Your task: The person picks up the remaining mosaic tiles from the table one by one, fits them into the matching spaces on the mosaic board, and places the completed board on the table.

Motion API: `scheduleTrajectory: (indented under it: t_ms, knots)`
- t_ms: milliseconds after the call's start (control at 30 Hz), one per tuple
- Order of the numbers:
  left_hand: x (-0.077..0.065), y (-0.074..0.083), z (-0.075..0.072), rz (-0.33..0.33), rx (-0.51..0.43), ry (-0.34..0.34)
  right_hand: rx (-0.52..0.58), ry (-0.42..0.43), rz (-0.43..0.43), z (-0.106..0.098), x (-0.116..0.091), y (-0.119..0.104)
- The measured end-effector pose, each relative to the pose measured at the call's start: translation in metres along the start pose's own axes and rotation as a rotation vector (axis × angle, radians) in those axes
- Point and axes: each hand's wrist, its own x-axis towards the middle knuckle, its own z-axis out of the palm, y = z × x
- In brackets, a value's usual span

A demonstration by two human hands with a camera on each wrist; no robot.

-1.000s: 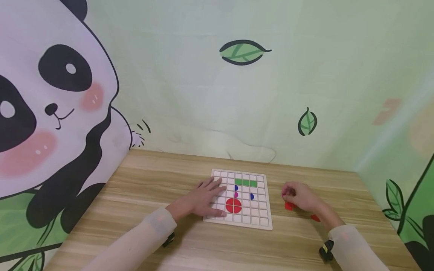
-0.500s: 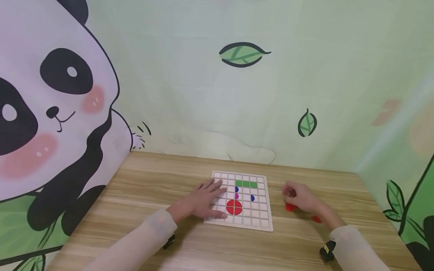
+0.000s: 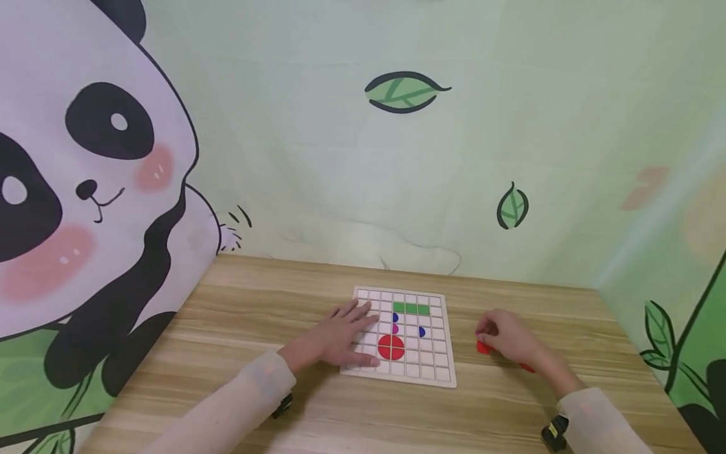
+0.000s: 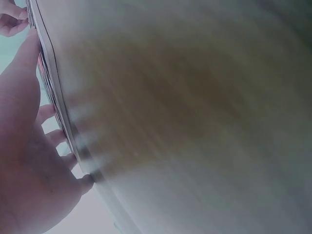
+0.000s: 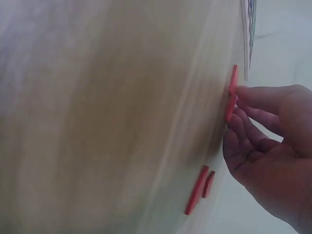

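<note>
My left hand (image 3: 343, 334) lies spread over the left side of a white grid board (image 3: 428, 372), fingers straight. On the board sit a red disc (image 3: 384, 341) made of quarter pieces, a green strip (image 3: 411, 309), a magenta half-circle (image 3: 395, 329) and blue half-circles (image 3: 422, 331). Right of the board, my right hand (image 3: 505, 334) has its fingers curled and pinches a flat red piece (image 5: 230, 108) low at the tabletop. Another red piece (image 5: 234, 74) touches or overlaps it. The fingers partly hide the held piece's outline in the head view.
More red pieces (image 5: 196, 191) lie on the wooden table (image 3: 272, 284) near my right wrist. A cloth wall printed with a panda (image 3: 113, 164) and leaves (image 3: 401, 93) stands behind and beside the table. Each wrist wears a small black camera (image 3: 554, 432).
My right hand has shifted slightly right and down, lower over the red pieces, now covering more of the one beneath its wrist. The left hand and board pieces have stayed in place.
</note>
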Motion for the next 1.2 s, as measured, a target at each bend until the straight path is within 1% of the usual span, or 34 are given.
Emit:
scheduleTrajectory:
  t_ms: [133,267,433,800,933,1100,1200]
  knots:
    - [0.0004,0.0003,-0.0006,0.001,-0.006,-0.007,0.018,0.015,0.02,0.0034,0.0014,0.0015]
    - [0.0001,0.0002,-0.0009,-0.003,0.003,-0.007,0.03,0.02,0.022,0.005,0.0011,0.0031]
    - [0.0003,-0.0001,-0.0001,-0.001,0.002,0.003,0.027,0.024,0.011,0.0066,0.0,0.0047]
    - [0.0004,-0.0012,0.0002,0.006,0.0,0.01,0.016,0.066,-0.05,0.0082,0.0029,0.0031]
    - [-0.0002,-0.0006,-0.0011,0.006,-0.009,0.009,0.021,0.086,-0.05,0.007,0.0033,0.0013]
    - [-0.0006,0.0003,-0.0009,0.007,-0.007,0.002,-0.021,0.107,-0.011,0.0051,-0.001,0.0011]
    - [-0.0003,0.0007,-0.0005,0.008,-0.008,0.006,-0.054,0.109,-0.02,0.0056,-0.0024,0.0009]
